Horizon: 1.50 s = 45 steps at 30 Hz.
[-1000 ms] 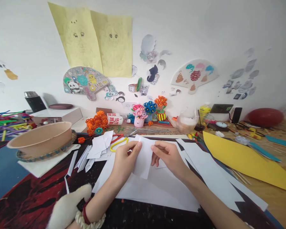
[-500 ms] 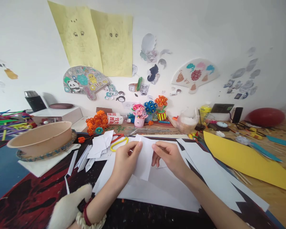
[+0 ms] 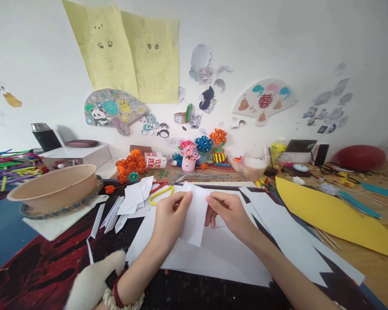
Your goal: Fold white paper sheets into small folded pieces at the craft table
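left hand [image 3: 170, 211] with most fingers curled out of my sight, white paper slip [image 3: 197, 215] partly covered by it, white furry thing [image 3: 92, 280] and right forearm [image 3: 284, 262] cut off below, yellow card [image 3: 330, 219] cut off at right, far-right wall stickers [image 3: 335, 115] too blurred for me

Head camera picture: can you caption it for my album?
Left hand and right hand hold a white paper piece over larger sheets.

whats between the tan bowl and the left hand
In the head view, folded white strips, a pile of cut white paper and a yellow loop lie between the tan bowl and the left hand.
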Motion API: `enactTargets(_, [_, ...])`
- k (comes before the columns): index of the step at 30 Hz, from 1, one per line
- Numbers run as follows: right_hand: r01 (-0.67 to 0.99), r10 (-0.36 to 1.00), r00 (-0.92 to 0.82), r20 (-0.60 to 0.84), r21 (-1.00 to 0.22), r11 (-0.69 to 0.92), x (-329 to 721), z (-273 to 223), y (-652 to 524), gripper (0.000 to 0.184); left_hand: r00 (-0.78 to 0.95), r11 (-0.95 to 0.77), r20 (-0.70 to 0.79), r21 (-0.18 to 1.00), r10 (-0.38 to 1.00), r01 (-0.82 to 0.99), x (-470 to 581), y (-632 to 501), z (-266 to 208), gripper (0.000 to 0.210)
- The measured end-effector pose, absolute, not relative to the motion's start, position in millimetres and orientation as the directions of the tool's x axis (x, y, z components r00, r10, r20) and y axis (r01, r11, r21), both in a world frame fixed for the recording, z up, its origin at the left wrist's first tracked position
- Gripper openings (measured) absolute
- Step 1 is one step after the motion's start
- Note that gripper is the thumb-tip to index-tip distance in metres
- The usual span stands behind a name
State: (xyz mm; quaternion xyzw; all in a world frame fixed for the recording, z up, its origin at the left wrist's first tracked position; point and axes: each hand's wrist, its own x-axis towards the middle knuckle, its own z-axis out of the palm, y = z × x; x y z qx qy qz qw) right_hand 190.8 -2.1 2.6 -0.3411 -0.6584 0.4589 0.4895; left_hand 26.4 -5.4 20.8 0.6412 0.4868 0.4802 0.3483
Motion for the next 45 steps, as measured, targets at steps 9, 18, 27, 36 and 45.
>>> enactTargets(9, [0.032,0.889,-0.310,0.338,-0.931,0.365,192,2,-1,0.043,0.042,-0.308,0.312,0.893,0.949,0.328,27,-5,19,0.037])
enactTargets(18, [0.045,0.900,-0.306,0.311,-0.939,0.340,191,2,-3,0.046,0.022,-0.386,0.415,0.825,0.910,0.413,27,-7,16,0.032])
enactTargets(27, [0.047,0.904,-0.282,0.322,-0.936,0.348,194,4,0,0.045,0.110,-0.357,0.340,0.866,0.934,0.350,26,-6,19,0.032])
enactTargets(36, [0.062,0.938,-0.101,0.331,-0.939,0.337,204,5,5,0.045,0.524,0.028,-0.064,0.997,0.849,0.077,22,-8,28,0.031])
enactTargets(45, [0.015,0.956,-0.090,0.280,-0.959,0.283,207,5,5,0.041,0.433,0.042,-0.083,0.994,0.898,0.103,26,-7,24,0.028])
